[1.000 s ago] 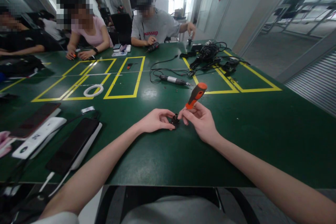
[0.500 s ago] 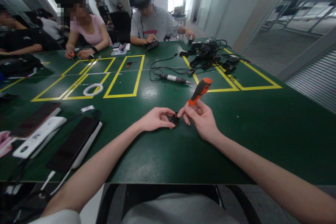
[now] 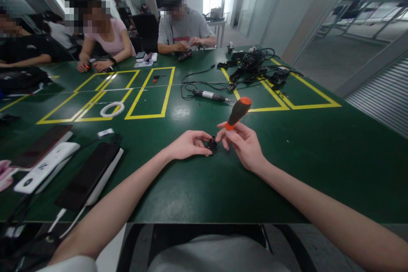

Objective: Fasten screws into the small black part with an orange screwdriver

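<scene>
On the green table (image 3: 191, 191), my left hand (image 3: 189, 144) pinches a small black round part (image 3: 212, 146) between thumb and fingers. The part stands upright, with a narrower stub on top. My right hand (image 3: 244, 144) is closed on a screwdriver (image 3: 239, 112) with an orange and dark grey handle. Its handle tilts up and away to the right, and its shaft is hidden by my fingers. The right fingertips are close beside the black part; whether they touch it I cannot tell.
Beyond my hands lies a pen-shaped electric screwdriver (image 3: 211, 95) with its cord. Black cables (image 3: 255, 63) are heaped at the back right. A white ring (image 3: 112, 109), phones (image 3: 89, 174) and a power strip (image 3: 47, 165) are on the left. Co-workers (image 3: 185, 29) sit opposite.
The screwdriver handle in my right hand has tipped slightly leftward and more upright. My left hand stays on the black part. A co-worker opposite has brought both hands together.
</scene>
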`<state>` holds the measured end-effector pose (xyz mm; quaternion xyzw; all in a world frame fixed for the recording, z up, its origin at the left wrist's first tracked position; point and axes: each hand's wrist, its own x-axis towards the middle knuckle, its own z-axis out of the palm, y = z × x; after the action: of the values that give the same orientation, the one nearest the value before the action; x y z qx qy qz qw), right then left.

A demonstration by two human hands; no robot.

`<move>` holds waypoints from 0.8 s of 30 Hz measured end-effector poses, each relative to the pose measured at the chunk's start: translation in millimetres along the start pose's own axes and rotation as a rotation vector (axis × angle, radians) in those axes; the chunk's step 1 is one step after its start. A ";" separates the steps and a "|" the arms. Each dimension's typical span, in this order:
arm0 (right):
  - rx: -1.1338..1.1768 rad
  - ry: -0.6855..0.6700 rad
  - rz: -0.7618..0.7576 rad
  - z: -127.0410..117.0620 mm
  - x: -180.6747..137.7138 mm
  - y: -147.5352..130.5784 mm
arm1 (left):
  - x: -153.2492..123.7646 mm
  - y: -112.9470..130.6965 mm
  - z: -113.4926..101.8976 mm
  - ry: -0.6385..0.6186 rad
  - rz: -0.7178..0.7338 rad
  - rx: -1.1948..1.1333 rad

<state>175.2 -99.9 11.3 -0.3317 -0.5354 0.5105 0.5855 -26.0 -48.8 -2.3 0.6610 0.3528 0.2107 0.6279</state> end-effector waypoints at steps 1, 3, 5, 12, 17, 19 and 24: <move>-0.010 0.005 0.001 -0.1 -0.1 -0.3 | -0.1 0.8 0.2 0.003 -0.002 0.003; -0.035 0.022 0.005 -0.2 -0.1 -1.0 | -0.2 2.1 0.5 0.005 -0.003 0.010; -0.065 0.035 0.007 0.0 0.3 -1.9 | -0.2 2.6 0.7 0.001 0.004 0.011; -0.043 0.005 0.004 2.0 0.4 -4.0 | -0.1 0.6 0.3 -0.006 0.011 -0.006; -0.033 0.042 0.014 3.0 0.1 -2.8 | -0.3 0.9 0.2 -0.003 -0.006 0.020; -0.023 0.073 0.005 2.8 0.8 -1.9 | -0.2 1.0 0.2 -0.001 -0.004 0.018; -0.043 0.078 0.002 0.4 2.6 0.2 | 0.3 0.3 0.2 -0.012 0.008 -0.003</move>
<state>174.5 -97.4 11.9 -0.3642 -0.5226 0.4862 0.5982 -25.6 -48.7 -2.0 0.6626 0.3459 0.2097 0.6304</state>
